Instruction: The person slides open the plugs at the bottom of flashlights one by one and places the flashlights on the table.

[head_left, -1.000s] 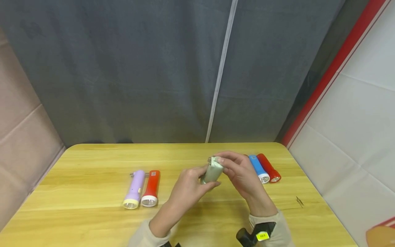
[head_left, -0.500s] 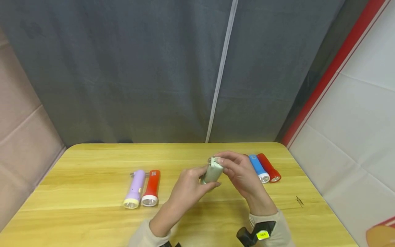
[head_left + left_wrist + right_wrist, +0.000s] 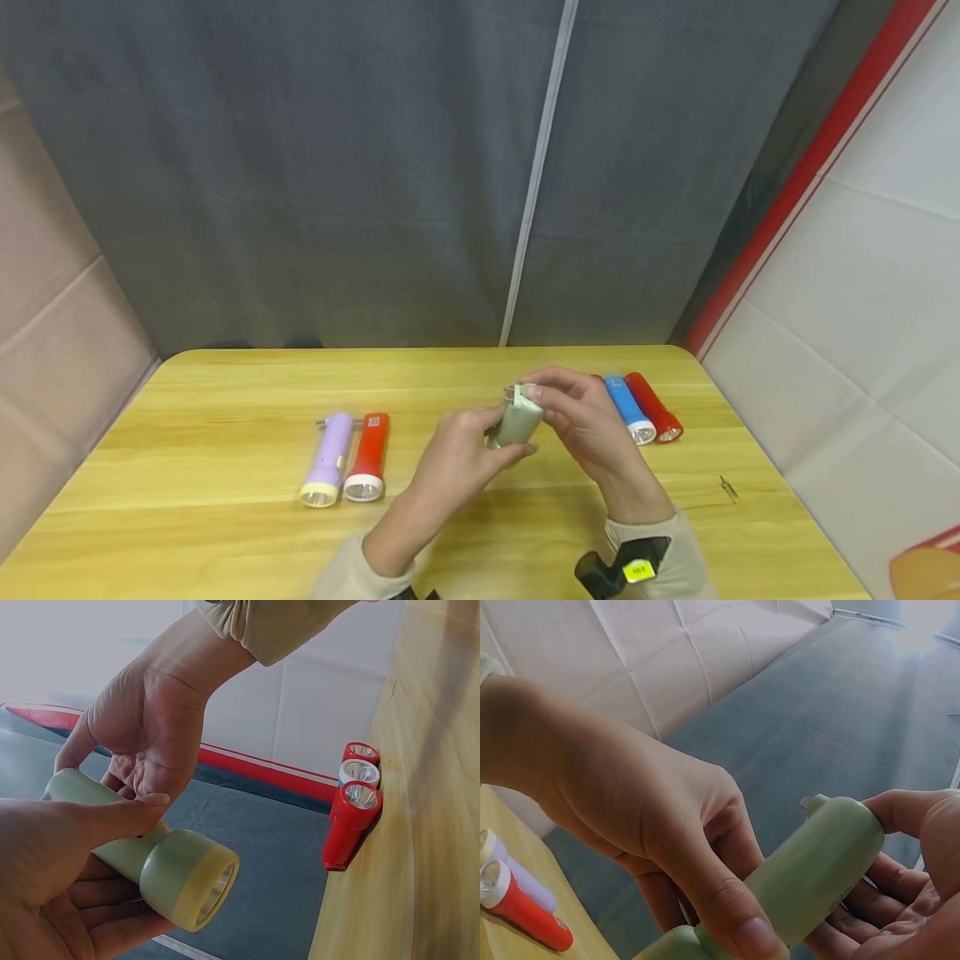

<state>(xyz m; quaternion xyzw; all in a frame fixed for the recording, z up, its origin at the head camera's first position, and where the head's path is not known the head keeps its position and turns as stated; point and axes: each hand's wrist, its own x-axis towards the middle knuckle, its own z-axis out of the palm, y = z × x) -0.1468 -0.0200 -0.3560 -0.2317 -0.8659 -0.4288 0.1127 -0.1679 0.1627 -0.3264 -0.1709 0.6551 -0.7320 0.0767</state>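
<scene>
Over the yellow wood-grained table [image 3: 225, 550], one pale-green cylindrical torch with a yellow-rimmed head [image 3: 519, 421] is up in the air, and both my hands are on it! My left hand [image 3: 459, 454] grips the barrel, thumb across one side, fingers beneath; my right hand [image 3: 588, 425] pinches the tail end, where a small metal bit pokes out.

Counting the table now: five torches lying down. To my left, two side by side: one lilac with a pale-yellow rim [image 3: 330, 454], one red with a white rim [image 3: 371, 446]. To my right, a row of three: one blue with a white rim [image 3: 628, 407], one all-red on its outer side [image 3: 651, 404], and a second all-red on its inner side [image 3: 347, 825], which my right hand mostly hides from the head view. Beyond the far edge, one dark-grey cloth [image 3: 337, 167].
</scene>
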